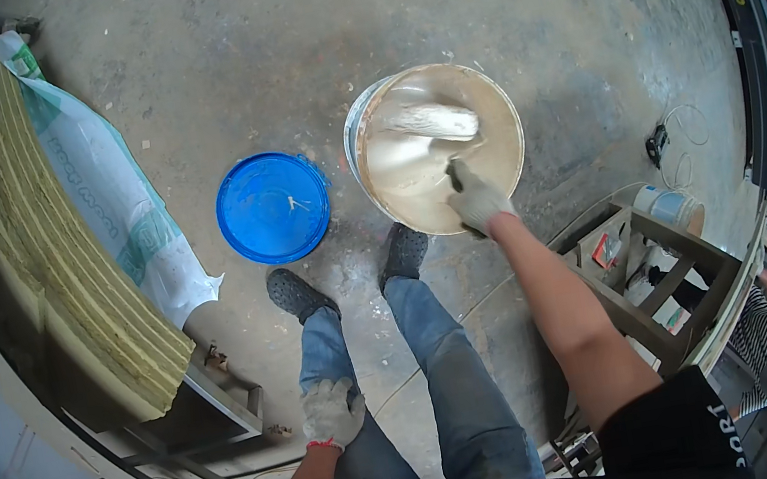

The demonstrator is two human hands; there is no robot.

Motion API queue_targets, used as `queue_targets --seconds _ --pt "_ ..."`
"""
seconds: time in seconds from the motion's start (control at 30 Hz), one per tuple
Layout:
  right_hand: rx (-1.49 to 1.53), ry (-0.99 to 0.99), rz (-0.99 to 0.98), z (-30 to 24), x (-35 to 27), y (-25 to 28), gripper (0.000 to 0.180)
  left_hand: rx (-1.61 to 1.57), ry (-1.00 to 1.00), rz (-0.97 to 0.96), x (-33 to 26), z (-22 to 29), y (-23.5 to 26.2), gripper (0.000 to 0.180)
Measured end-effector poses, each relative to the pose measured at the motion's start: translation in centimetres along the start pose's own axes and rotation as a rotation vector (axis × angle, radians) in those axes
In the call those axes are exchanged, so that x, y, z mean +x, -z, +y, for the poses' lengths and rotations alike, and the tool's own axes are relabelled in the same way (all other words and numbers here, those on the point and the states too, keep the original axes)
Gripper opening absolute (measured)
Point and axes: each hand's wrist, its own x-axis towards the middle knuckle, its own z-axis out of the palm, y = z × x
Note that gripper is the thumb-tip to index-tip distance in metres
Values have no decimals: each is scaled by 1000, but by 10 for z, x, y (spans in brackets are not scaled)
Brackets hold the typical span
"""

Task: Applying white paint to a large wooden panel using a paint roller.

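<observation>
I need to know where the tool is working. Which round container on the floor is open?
The large pale bucket, holding beige paste; the right hand dips a tool into it. The blue round one is covered by its lid.

Right hand [477, 201] reaches forward, fingers closed – left hand [331, 413] hangs slack

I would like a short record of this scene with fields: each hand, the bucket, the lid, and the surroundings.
right hand: gloved right hand grips a trowel handle inside the bucket
trowel: wide blade coated in pale paste
bucket: round bucket on the concrete floor, holding beige paste
left hand: gloved left hand rests on the left thigh, holds nothing
lid: blue lid lies flat on the floor, left of the bucket
surroundings: stacked yellow insulation slabs at left; wooden stool at right
</observation>
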Motion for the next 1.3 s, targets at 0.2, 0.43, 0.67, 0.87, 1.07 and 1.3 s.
queue_targets --seconds 0.2,0.43,0.67,0.87,1.07,1.3 --pt "-9 99 -153 28 -39 -36 55 -6 50 -23 -22 -14 6 34" --pt "-74 -69 -12 12 12 -12 58 -25 2 -60 -1 -2 3 34" --pt "-71 67 -39 9 -64 -9 62 -18 22 48 -20 -17 3 30" --pt "-146 30 -35 25 -1 -33 53 -19 -35 61 -19 -4 -1 27" --pt "57 219 32 54 -121 -4 52 12 196 222 -85 13 27 20" --pt "555 132 -85 86 -216 21 57 -332 721 474 -221 16 90 32"
